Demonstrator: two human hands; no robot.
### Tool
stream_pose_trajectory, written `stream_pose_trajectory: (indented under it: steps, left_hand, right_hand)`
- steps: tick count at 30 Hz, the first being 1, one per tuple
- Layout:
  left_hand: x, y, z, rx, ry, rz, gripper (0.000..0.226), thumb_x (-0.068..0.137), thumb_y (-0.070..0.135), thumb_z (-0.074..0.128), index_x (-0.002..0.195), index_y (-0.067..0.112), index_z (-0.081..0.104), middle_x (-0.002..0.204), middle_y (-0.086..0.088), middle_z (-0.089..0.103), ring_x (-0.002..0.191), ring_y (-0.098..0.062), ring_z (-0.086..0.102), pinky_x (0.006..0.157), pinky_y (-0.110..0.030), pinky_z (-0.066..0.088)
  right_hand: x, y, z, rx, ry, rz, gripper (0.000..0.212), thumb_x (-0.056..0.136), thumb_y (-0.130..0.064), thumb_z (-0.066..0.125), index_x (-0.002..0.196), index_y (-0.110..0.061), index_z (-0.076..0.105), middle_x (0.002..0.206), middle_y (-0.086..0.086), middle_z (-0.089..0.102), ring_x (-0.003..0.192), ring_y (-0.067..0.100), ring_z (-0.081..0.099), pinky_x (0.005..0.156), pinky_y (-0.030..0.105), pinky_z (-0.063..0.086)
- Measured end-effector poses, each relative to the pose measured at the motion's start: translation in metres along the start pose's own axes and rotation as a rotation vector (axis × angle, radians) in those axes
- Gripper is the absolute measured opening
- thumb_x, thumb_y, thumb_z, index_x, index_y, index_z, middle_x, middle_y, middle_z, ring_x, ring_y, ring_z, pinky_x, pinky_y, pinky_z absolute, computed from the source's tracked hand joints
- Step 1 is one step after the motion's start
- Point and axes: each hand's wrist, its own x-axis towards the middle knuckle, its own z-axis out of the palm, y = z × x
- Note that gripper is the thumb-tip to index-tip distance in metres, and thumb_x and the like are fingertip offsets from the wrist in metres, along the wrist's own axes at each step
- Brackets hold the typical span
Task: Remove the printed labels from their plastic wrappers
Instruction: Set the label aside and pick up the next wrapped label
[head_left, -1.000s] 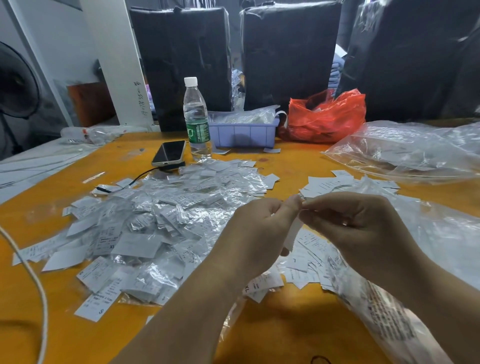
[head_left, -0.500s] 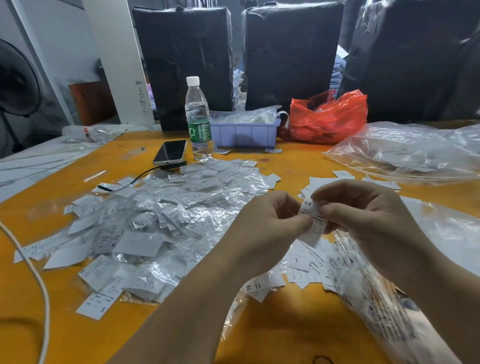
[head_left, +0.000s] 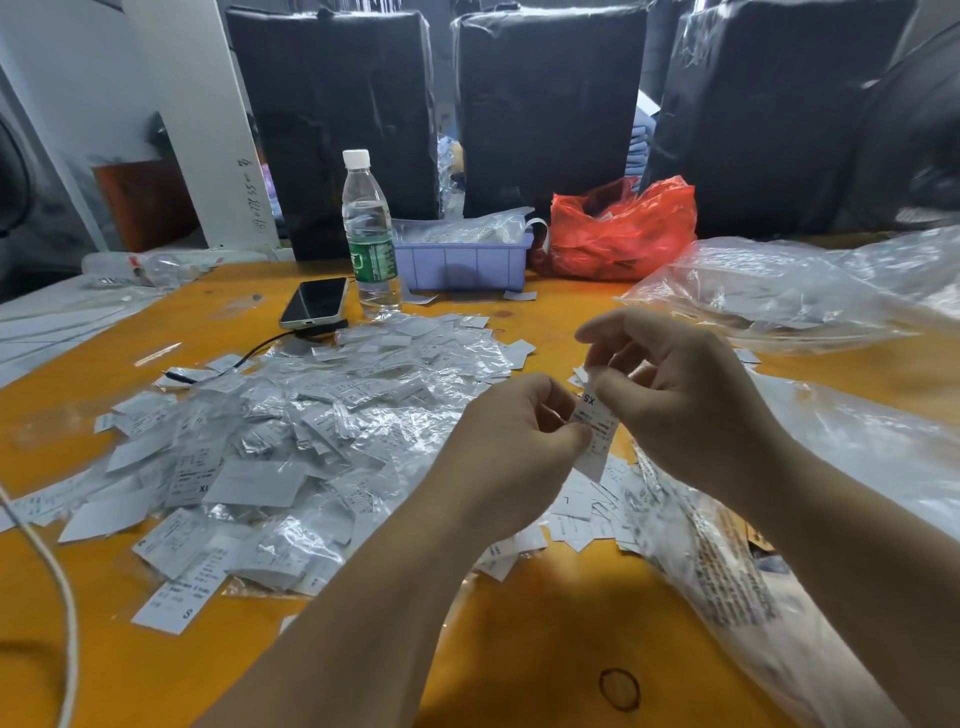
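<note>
Head-worn camera looks forward and down, close over the orange table (head_left: 519, 649).

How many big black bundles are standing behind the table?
3: left black bundle behind the bottle, middle one behind the purple tray, right one. More may hide offscreen.

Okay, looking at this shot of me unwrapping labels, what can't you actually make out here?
Head view only:
- Label pinched by left hand and right hand: only "SX" reads; small print is too small, and whether a wrapper is on it is unclear.
- Red bag contents: hidden by crumpled plastic.
- Purple bin contents: covered by clear plastic.
</note>
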Motion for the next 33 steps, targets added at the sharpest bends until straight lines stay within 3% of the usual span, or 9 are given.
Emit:
stream_pose_trajectory:
  steps: [3, 6, 9, 14, 20, 24, 28, 30, 33]
  left_hand:
    - [0.000, -0.001, 0.000, 0.023, 0.014, 0.000, 0.005, 0.092, 0.025, 0.063, 0.087, 0.026, 0.064, 0.077, 0.008, 0.068, 0.057, 0.000, 0.056, 0.053, -0.020, 0.048]
    - [0.001, -0.003, 0.001, 0.077, 0.014, 0.014, 0.005, 0.091, 0.026, 0.063, 0.087, 0.027, 0.064, 0.075, 0.009, 0.065, 0.062, -0.003, 0.057, 0.054, -0.019, 0.047]
    - [-0.001, -0.006, 0.007, 0.091, -0.043, -0.023, 0.005, 0.091, 0.026, 0.061, 0.086, 0.027, 0.063, 0.073, 0.011, 0.063, 0.060, -0.002, 0.056, 0.053, -0.018, 0.043]
    - [-0.001, -0.012, 0.019, 0.172, -0.042, -0.021, 0.013, 0.091, 0.029, 0.061, 0.079, 0.026, 0.060, 0.070, 0.011, 0.060, 0.061, -0.003, 0.054, 0.058, -0.025, 0.045]
    - [-0.007, -0.002, 0.025, 0.110, -0.068, 0.099, 0.010, 0.091, 0.031, 0.059, 0.083, 0.024, 0.062, 0.076, 0.009, 0.062, 0.068, -0.009, 0.058, 0.067, -0.035, 0.051]
    - [-0.012, 0.004, 0.030, 0.005, -0.238, 0.188, 0.020, 0.090, 0.025, 0.054, 0.071, 0.018, 0.051, 0.062, -0.001, 0.048, 0.059, -0.017, 0.040, 0.058, -0.037, 0.032]
    - [-0.012, 0.004, 0.033, -0.034, -0.372, 0.110, 0.026, 0.093, 0.026, 0.051, 0.091, 0.002, 0.060, 0.086, -0.025, 0.058, 0.073, -0.029, 0.047, 0.066, -0.045, 0.038]
    - [-0.011, 0.001, 0.035, 0.070, -0.372, 0.107, 0.028, 0.096, 0.026, 0.049, 0.097, 0.000, 0.059, 0.094, -0.024, 0.060, 0.086, -0.037, 0.055, 0.076, -0.053, 0.046]
    - [-0.013, 0.000, 0.038, 0.179, -0.366, 0.152, 0.022, 0.098, 0.024, 0.047, 0.096, 0.005, 0.058, 0.092, -0.017, 0.062, 0.087, -0.031, 0.057, 0.076, -0.051, 0.047]
  right_hand:
    - [0.002, -0.001, 0.002, -0.045, 0.040, -0.066, 0.026, 0.084, -0.001, 0.061, 0.103, -0.017, 0.069, 0.079, -0.010, 0.064, 0.070, 0.008, 0.059, 0.059, 0.017, 0.047]
    - [0.005, 0.000, 0.002, -0.143, 0.004, -0.155, 0.019, 0.090, -0.015, 0.062, 0.107, -0.013, 0.068, 0.074, -0.006, 0.063, 0.064, 0.013, 0.060, 0.060, 0.033, 0.051]
    - [0.008, -0.001, 0.002, -0.193, -0.036, -0.201, 0.031, 0.093, -0.030, 0.052, 0.111, -0.009, 0.067, 0.069, 0.000, 0.065, 0.061, 0.019, 0.063, 0.056, 0.039, 0.051]
    - [0.009, 0.000, 0.005, -0.011, -0.052, -0.052, 0.035, 0.097, -0.040, 0.043, 0.106, -0.015, 0.065, 0.066, 0.004, 0.065, 0.062, 0.017, 0.063, 0.058, 0.041, 0.051]
    - [0.011, -0.004, 0.005, 0.147, -0.031, -0.022, 0.039, 0.098, -0.043, 0.040, 0.100, -0.013, 0.064, 0.066, 0.000, 0.063, 0.058, 0.008, 0.058, 0.053, 0.029, 0.046]
    - [0.010, -0.007, 0.009, 0.201, -0.046, -0.047, 0.040, 0.097, -0.046, 0.041, 0.098, -0.014, 0.064, 0.066, 0.001, 0.062, 0.057, 0.005, 0.056, 0.054, 0.019, 0.042]
    - [0.009, -0.006, 0.015, 0.214, -0.061, -0.046, 0.036, 0.099, -0.041, 0.041, 0.099, -0.014, 0.065, 0.066, 0.002, 0.062, 0.058, 0.005, 0.055, 0.055, 0.025, 0.045]
    - [0.009, -0.008, 0.017, 0.208, -0.076, -0.047, 0.038, 0.099, -0.041, 0.041, 0.098, -0.012, 0.065, 0.066, 0.002, 0.062, 0.057, 0.005, 0.055, 0.056, 0.029, 0.045]
    - [0.009, -0.010, 0.017, 0.197, -0.103, -0.046, 0.042, 0.098, -0.041, 0.042, 0.093, -0.006, 0.064, 0.067, 0.003, 0.063, 0.057, 0.005, 0.054, 0.056, 0.031, 0.046]
